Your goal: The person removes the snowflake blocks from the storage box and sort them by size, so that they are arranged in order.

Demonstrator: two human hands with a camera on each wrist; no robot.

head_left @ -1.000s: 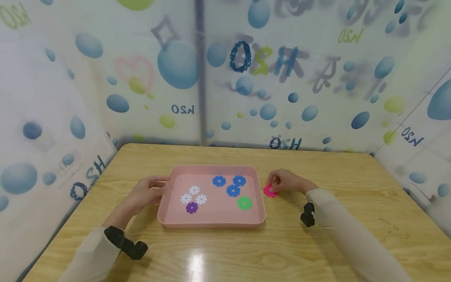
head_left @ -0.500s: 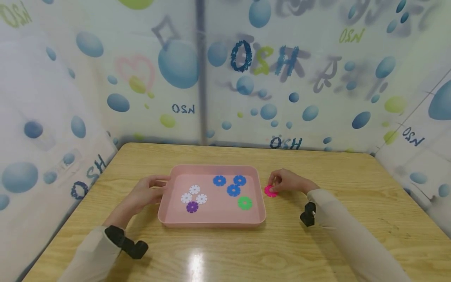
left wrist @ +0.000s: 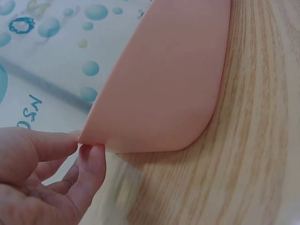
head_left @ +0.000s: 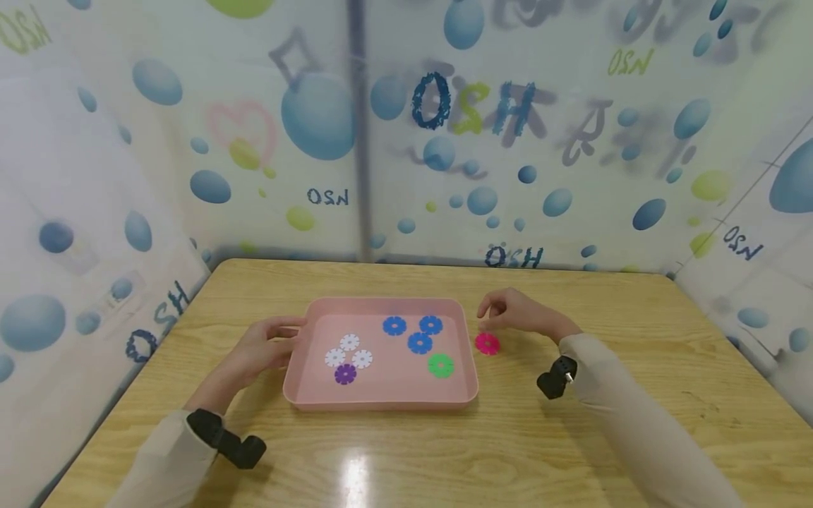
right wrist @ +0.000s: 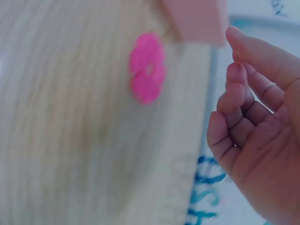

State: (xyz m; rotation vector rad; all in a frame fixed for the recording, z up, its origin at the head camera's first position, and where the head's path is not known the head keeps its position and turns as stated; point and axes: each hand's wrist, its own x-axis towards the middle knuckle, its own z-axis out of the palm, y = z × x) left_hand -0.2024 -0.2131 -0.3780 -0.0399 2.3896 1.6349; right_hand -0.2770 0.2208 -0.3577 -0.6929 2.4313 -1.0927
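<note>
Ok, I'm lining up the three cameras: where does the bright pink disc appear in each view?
Head: the pink disc lies right of centre, on the table just right of the tray.
Left wrist: not in it.
Right wrist: upper middle, left of the right hand.
Shared landmark: the tray, in all three.

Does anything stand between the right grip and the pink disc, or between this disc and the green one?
Nothing visible stands between the right grip and the pink disc. Between the pink disc and the green disc stands the right wall of the pink tray.
</note>
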